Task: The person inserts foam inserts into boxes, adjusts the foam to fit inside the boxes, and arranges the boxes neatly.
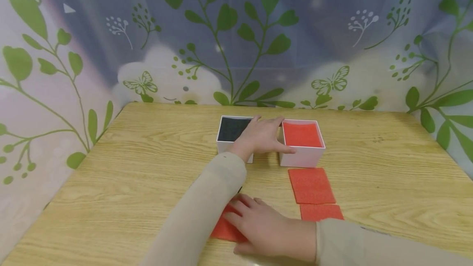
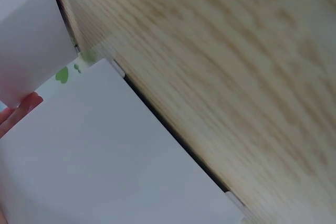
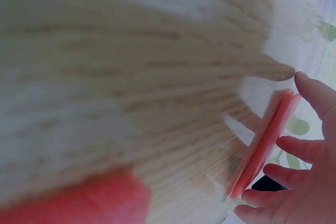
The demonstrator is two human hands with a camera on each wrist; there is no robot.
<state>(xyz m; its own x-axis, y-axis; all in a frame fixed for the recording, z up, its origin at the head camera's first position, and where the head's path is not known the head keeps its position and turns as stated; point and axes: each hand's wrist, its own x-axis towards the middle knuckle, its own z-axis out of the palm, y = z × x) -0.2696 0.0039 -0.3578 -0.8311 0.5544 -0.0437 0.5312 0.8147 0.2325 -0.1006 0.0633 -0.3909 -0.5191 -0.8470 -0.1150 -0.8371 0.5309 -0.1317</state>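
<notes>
My left hand (image 1: 262,134) reaches over the gap between two white boxes, fingers spread. Its thumb rests at the front of the right box (image 1: 301,157), which contains red felt-like squares (image 1: 302,134). An index fingertip is at that box's back left corner; another fingertip meets the left box (image 1: 223,147), which contains black squares (image 1: 233,129). Fingers (image 2: 22,109) show between the white walls in the left wrist view. Nearer the front, my right hand (image 1: 264,227) rests on a red square (image 1: 225,229), partly hidden beneath it. Its fingers (image 3: 299,148) look spread in the right wrist view, beside the red edge.
Two more red squares, one behind (image 1: 312,186) and one nearer (image 1: 319,212), lie in front of the right box. A sliver of something dark shows by my left forearm. The wooden table (image 1: 111,175) meets a leaf-patterned curtain (image 1: 236,32) at the back.
</notes>
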